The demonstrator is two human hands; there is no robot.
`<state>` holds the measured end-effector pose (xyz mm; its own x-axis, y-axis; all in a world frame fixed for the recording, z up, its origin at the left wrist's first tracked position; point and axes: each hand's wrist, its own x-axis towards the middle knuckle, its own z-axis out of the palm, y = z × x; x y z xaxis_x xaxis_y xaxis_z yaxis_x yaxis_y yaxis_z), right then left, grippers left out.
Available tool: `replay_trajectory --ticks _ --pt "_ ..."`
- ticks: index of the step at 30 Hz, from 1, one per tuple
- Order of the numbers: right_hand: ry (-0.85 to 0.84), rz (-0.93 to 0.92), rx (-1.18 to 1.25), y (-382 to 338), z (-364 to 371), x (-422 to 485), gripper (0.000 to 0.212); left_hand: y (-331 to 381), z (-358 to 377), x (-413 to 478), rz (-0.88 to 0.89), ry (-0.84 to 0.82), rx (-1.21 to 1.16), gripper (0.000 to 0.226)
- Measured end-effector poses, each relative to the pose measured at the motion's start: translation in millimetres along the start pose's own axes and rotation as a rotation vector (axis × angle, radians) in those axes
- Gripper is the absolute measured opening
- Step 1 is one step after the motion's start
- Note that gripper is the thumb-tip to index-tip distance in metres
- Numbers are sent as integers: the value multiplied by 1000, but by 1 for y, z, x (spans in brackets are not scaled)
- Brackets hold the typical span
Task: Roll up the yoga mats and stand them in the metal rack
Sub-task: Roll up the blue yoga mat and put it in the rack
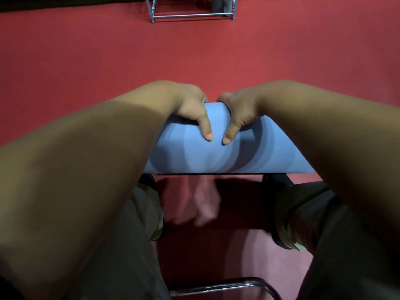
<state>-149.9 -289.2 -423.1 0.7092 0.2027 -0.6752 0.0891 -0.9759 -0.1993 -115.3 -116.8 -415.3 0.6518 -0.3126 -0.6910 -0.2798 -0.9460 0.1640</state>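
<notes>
The blue yoga mat [216,156] sits in the middle of the frame, directly under both hands. Its long axis runs left to right, and both ends are hidden behind the forearms. Whether it is fully rolled or partly flat cannot be told. Only the straight near edge shows, with dark shadow beneath it on the red floor [86,57].

The left hand [190,109] and right hand [240,113] grip the mat side by side near its middle. The fingers of each curl over the far side out of view, while the thumbs press down on the near face and point toward the person. The two hands sit just beside each other, neither nearer the mat than the other. Both arms reach forward and down from the lower corners of the frame, with the wrists bent over the mat.

The metal rack [192,16] stands at the upper centre of the frame, straight ahead of the hands and well apart from the mat. The mat's axis lies parallel to the rack's front rail, so it would probably have to be tipped upright before it goes in. A chrome chair bar [227,285] crosses the bottom edge.
</notes>
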Motion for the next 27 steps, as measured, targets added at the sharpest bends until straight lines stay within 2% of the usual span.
replay_trajectory --ticks 1,4,7,11,13,17,20,24,27 --pt "8 -4 0 0 -1 0 117 2 -1 -1 -4 -3 13 83" --pt "27 -24 5 5 -3 0 94 8 0 -1 -8 0 80 92" --pt "45 -11 44 11 -2 -4 79 14 4 1 27 42 123 90" --pt "61 19 141 18 2 -4 71 20 9 -1 93 65 306 120" --pt "79 26 171 20 1 -5 69 22 14 -4 86 94 406 127" --pt "53 31 220 21 0 -8 64 21 18 -3 103 189 406 116" --pt "14 21 219 19 1 -8 62 17 16 -3 111 191 370 106" --pt "35 -30 142 10 -1 -5 69 11 12 -4 58 124 284 97" --pt "9 -27 39 2 1 1 110 5 8 -2 21 70 238 94"
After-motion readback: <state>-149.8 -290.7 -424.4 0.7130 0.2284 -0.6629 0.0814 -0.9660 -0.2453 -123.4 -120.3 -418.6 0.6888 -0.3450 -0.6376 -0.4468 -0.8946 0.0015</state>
